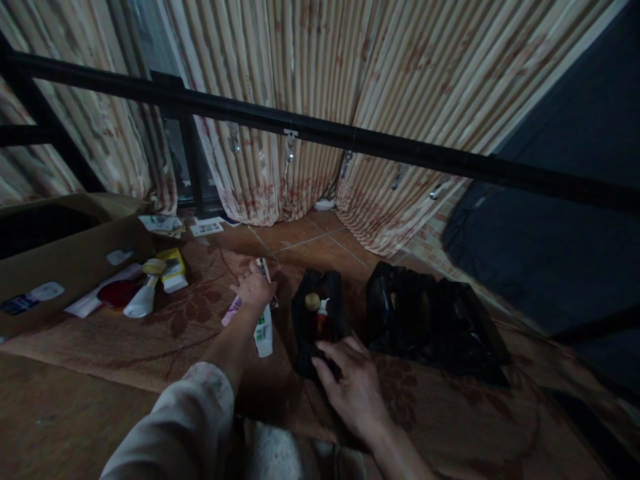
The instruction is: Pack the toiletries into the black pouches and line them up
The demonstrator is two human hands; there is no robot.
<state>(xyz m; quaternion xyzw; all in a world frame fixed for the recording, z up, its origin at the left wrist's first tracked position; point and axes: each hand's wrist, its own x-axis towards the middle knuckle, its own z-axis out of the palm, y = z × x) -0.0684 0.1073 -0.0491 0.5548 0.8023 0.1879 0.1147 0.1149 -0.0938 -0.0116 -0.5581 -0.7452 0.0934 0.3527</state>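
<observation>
My left hand (254,290) reaches over a small group of tubes on the patterned cloth, its fingers spread and touching them. A white tube with green marks (263,337) sticks out below the wrist. On the hand's left lies a pinkish-purple tube (230,312), and a slim pale tube with dark print (263,268) shows beyond the fingers. My right hand (353,383) rests at the near right side of a narrow black bag (303,333), thumb and forefinger apart. Inside the bag stand a reddish-brown pump bottle with a white top (323,320) and a container with a tan round cap (313,301).
To the right stands a wider black divided organizer (425,320). At left, a cardboard box (75,273) has a yellow-and-white tube (173,270), a white bottle (141,297) and a dark red round item (117,293) beside it. A dark metal rail (320,130) crosses before striped curtains.
</observation>
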